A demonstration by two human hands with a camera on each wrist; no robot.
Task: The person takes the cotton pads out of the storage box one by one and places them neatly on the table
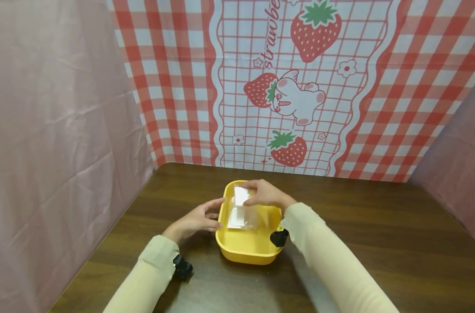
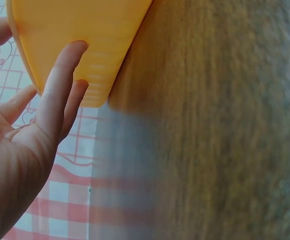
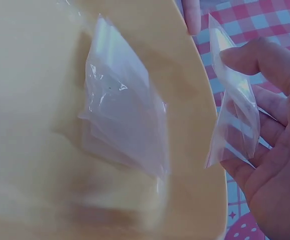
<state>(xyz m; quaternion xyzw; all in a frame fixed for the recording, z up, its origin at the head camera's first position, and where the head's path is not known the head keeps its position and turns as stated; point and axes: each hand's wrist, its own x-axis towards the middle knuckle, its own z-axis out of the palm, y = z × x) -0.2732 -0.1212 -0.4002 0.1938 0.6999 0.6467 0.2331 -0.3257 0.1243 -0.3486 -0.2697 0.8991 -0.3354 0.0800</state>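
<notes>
A yellow plastic bin [image 1: 247, 257] stands on the table in the head view. My left hand [image 1: 197, 220] is at its left side, fingers spread and mostly straight; the left wrist view has fingertips at the rim and the outer wall [image 2: 104, 35]. With thumb and fingers my right hand [image 1: 267, 194] pinches a small clear plastic bag [image 3: 237, 95] by the bin's far end. Its contents are hard to make out. Inside the bin lie more clear plastic bags [image 3: 122, 100], whitish and overlapping, against the left wall in the head view.
The dark wooden table [image 1: 378, 243] extends around the bin. Behind it hangs a red-and-white checked cloth [image 1: 175, 87] with strawberries, and a pink curtain [image 1: 65, 130] borders the left. A black wrist camera [image 1: 182, 266] sits on the left cuff.
</notes>
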